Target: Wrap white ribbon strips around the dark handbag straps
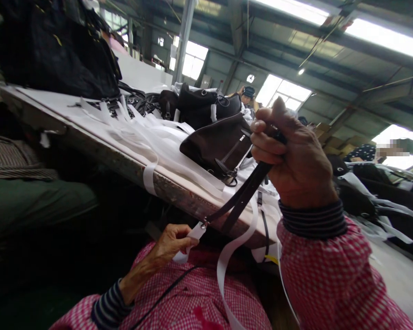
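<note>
My right hand is raised over the table's edge, its fingers closed around a dark strap. The strap slants down to the left and ends in a small metal clip. Low in front of my lap, my left hand pinches a white strip right beside that clip. A long white ribbon hangs between my hands, over the checked apron. Beyond my hands a dark brown bag with a zipper lies on the table.
The worktable runs diagonally, with white strips strewn over it. A large pile of black bags stands at the far left. More dark bags lie to the right. Other people are in the background, and a seated person's leg is at left.
</note>
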The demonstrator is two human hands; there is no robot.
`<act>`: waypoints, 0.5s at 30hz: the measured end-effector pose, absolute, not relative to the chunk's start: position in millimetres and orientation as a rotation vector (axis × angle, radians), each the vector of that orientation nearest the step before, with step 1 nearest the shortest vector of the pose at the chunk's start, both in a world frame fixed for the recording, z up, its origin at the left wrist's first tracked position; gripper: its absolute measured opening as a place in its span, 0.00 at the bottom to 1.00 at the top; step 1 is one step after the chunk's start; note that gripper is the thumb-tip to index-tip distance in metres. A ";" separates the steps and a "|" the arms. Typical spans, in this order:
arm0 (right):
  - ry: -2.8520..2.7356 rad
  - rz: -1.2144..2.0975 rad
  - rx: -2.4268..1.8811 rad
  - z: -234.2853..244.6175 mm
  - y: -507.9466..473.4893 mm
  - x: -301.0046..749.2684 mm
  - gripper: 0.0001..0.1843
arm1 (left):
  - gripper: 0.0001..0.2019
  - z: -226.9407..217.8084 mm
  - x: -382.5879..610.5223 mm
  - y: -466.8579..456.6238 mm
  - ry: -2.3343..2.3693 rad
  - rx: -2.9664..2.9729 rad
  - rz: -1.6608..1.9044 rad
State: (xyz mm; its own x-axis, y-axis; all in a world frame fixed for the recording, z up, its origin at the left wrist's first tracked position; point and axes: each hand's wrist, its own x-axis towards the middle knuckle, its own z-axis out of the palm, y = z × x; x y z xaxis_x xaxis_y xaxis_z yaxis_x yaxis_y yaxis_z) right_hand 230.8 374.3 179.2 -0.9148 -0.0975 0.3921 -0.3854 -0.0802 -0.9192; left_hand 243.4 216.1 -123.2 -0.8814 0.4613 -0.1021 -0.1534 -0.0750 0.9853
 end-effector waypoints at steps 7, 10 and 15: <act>-2.001 2.127 0.557 171.9 382.5 229.6 0.18 | 0.14 -123.2 245.3 217.6 1.785 0.421 2.045; -2.009 2.122 0.548 169.1 386.3 227.4 0.16 | 0.13 -123.0 241.0 219.4 1.717 0.458 2.098; -1.962 2.183 0.513 161.5 391.0 221.8 0.14 | 0.10 -112.9 239.5 215.8 1.615 0.566 2.074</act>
State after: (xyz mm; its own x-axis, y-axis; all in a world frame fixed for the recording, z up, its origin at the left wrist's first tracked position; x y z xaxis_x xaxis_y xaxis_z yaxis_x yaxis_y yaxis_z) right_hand 221.8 391.0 161.5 -0.9281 -0.1073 0.3566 -0.3431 -0.1256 -0.9308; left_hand 239.5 215.8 -112.9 -0.8151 0.5776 0.0455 -0.0976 -0.2142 0.9719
